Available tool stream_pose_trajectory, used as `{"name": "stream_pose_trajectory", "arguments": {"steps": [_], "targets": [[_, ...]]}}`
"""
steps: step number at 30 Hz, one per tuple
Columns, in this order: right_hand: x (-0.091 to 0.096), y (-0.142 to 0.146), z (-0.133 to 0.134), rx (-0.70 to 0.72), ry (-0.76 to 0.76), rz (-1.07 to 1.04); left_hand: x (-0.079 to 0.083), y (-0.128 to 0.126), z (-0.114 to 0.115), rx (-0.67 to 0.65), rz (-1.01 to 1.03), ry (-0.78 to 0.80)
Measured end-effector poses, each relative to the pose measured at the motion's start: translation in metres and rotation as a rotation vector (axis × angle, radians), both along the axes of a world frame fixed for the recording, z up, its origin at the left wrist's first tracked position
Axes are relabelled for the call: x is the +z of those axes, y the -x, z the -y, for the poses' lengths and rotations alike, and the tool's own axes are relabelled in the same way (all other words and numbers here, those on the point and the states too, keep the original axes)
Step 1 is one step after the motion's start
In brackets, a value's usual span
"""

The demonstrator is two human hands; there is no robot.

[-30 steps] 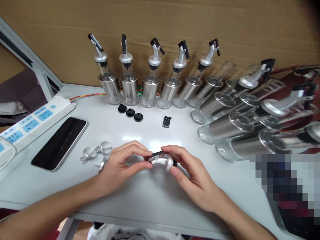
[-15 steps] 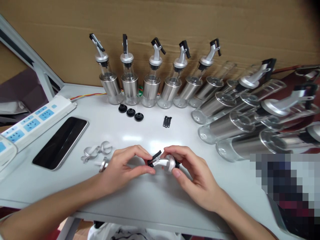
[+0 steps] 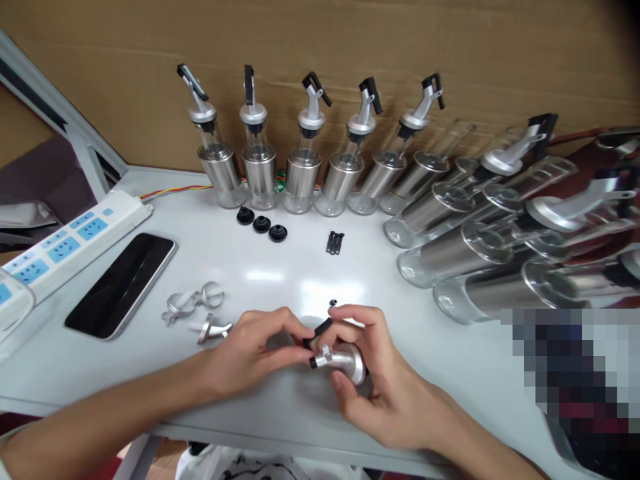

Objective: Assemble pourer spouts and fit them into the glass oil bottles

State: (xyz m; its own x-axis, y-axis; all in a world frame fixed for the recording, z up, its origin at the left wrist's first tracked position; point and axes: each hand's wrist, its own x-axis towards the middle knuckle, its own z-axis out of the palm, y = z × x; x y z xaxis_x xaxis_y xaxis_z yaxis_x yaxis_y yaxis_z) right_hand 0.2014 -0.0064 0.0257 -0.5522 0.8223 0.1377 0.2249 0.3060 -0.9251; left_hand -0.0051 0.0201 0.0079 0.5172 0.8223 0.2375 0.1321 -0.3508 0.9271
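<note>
Head view: your right hand (image 3: 385, 380) is curled around the wide collar end of the silver pour spout (image 3: 343, 361), gripping it between thumb and fingers. The spout lies tilted in front of you, near the front edge of the table (image 3: 280, 427), with its narrow black-tipped end pointing toward your left hand (image 3: 250, 350). Your left thumb and fingers are pinched on one end of the black lever (image 3: 323, 328), which sits just beyond the spout. Whether the lever is joined to the spout cannot be told.

Just beyond your right fingertips lies a small dark part (image 3: 333, 303). Beside your left wrist, locate a loose silver spout (image 3: 213, 329); near it lie further silver pieces (image 3: 187, 303). Farther back, note three black stoppers (image 3: 261, 225) in a slanting line and a group of short black strips (image 3: 335, 243). Metal-sleeved glass bottles (image 3: 303, 177) stand along the cardboard (image 3: 320, 40) and down your right side, several fitted with spouts.
</note>
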Motion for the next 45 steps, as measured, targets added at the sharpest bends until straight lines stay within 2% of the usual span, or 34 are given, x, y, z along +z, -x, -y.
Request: {"name": "stream_pose_trajectory", "arguments": {"steps": [4,7,14,21,26,32,36,39,45], "targets": [[0.0,-0.002,-0.005,-0.023,0.059,-0.049,0.005,-0.002,0.001,0.061,0.095,0.233],[0.0,-0.002,-0.007,-0.011,0.111,-0.058,0.007,-0.002,0.002,0.046,0.146,0.285],[0.002,-0.001,-0.006,0.06,0.143,0.033,0.004,-0.003,0.003,-0.001,0.076,0.216],[0.004,-0.005,-0.008,0.012,0.186,0.029,0.01,0.0,0.002,-0.092,0.039,0.135],[0.006,-0.004,-0.008,0.004,0.184,0.037,0.01,-0.001,-0.001,-0.048,-0.021,0.048],[0.006,-0.002,-0.006,-0.039,0.153,0.083,0.009,-0.003,-0.005,-0.061,0.051,-0.046],[0.003,0.001,-0.006,-0.044,0.151,0.039,0.011,-0.003,-0.005,-0.096,0.095,-0.038],[0.002,0.001,-0.007,-0.03,0.117,0.056,0.011,-0.003,-0.004,-0.065,0.077,-0.02],[0.003,-0.001,-0.009,-0.055,0.053,0.083,0.011,-0.003,0.001,0.031,-0.042,0.133]]}}
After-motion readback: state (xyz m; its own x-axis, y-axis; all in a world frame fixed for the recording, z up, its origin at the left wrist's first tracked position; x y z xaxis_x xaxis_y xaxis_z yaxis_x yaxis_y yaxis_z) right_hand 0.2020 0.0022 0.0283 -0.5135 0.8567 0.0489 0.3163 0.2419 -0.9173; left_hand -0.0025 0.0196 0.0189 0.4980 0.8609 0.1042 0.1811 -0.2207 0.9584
